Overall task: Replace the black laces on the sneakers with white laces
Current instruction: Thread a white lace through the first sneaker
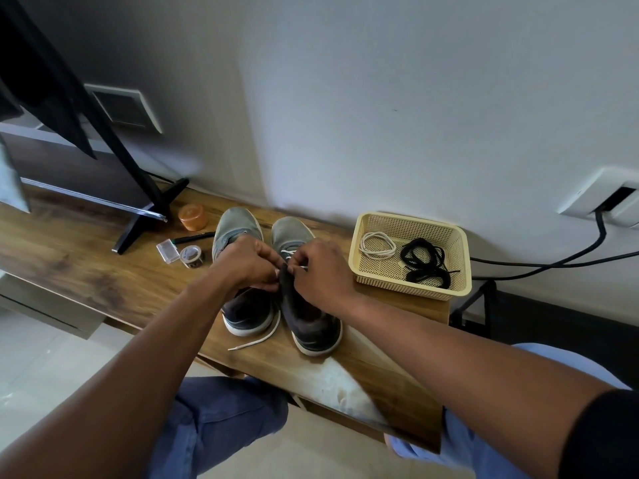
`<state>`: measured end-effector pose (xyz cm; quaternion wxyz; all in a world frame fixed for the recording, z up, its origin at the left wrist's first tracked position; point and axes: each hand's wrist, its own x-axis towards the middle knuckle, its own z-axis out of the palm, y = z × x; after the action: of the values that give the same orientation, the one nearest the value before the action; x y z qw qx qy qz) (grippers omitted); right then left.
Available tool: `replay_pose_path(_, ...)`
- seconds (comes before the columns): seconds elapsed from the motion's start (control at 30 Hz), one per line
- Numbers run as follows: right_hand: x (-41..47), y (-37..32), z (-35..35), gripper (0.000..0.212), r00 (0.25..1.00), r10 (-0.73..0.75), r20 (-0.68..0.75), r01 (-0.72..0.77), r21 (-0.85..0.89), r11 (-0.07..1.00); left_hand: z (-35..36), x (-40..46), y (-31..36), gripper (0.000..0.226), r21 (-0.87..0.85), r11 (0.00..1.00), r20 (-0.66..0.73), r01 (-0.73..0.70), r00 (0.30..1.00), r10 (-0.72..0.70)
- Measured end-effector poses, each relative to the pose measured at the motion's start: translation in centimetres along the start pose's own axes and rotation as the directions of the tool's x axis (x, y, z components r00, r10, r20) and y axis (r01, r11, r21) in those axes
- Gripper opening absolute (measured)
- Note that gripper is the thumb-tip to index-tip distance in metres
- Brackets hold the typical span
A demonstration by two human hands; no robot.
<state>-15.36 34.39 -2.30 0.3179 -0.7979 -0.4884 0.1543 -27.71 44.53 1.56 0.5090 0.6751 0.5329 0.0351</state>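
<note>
Two grey sneakers stand side by side on the wooden table, toes toward the wall: the left sneaker (242, 305) and the right sneaker (311, 326). A white lace (262, 337) is threaded in the right sneaker's lower eyelets, and one end trails between the heels onto the table. My left hand (247, 262) and my right hand (323, 271) meet over the right sneaker's tongue, each pinching the white lace. A cream basket (446, 233) to the right holds a coiled white lace (377, 244) and black laces (427, 266).
Left of the sneakers sit an orange jar (193, 217), a tape roll (191, 255), a small clear box (167, 250) and a black pen (193, 237). A TV stand foot (145, 219) rests at the back left. Cables (553, 262) run along the wall at right.
</note>
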Motion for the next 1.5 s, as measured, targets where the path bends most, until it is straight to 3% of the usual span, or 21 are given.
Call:
replay_pose_path(0.3, 0.2, 0.0, -0.5, 0.022, 0.994, 0.023, 0.103, -0.024, 0.008, 1.000, 0.5, -0.1, 0.0, 0.017, 0.004, 0.999, -0.063, -0.035, 0.997, 0.036)
replay_pose_path(0.7, 0.3, 0.0, -1.3, 0.016, 1.000, -0.004, 0.027, 0.002, 0.074, 0.997, 0.2, -0.1, 0.6, 0.011, -0.038, 0.999, 0.022, -0.028, 0.999, 0.029)
replay_pose_path(0.93, 0.7, -0.1, -2.0, 0.010, 0.997, -0.072, 0.038, 0.071, 0.033, 0.997, 0.1, -0.1, 0.6, 0.010, -0.050, 0.998, 0.011, -0.042, 0.999, 0.042)
replay_pose_path(1.2, 1.0, 0.0, -1.9, 0.011, 0.991, -0.028, 0.129, 0.028, 0.003, 1.000, 0.1, 0.2, 0.1, 0.012, -0.012, 0.998, -0.006, -0.054, 0.999, 0.054)
replay_pose_path(1.27, 1.2, -0.2, -1.9, 0.012, 0.985, -0.025, 0.170, 0.027, -0.009, 1.000, 0.2, 0.2, 0.1, 0.012, 0.031, 0.998, -0.039, -0.050, 0.998, 0.051)
replay_pose_path(1.4, 1.5, -0.7, -2.3, 0.040, 0.985, 0.022, 0.173, -0.017, -0.031, 0.999, 0.5, -0.2, 0.6, 0.017, 0.299, 0.949, -0.079, -0.100, 0.988, 0.129)
replay_pose_path(1.5, 1.2, -0.6, -2.5, 0.038, 0.987, -0.046, 0.152, 0.064, -0.120, 0.991, 0.4, -0.7, 0.8, 0.019, 0.345, 0.925, -0.101, -0.159, 0.974, 0.205)
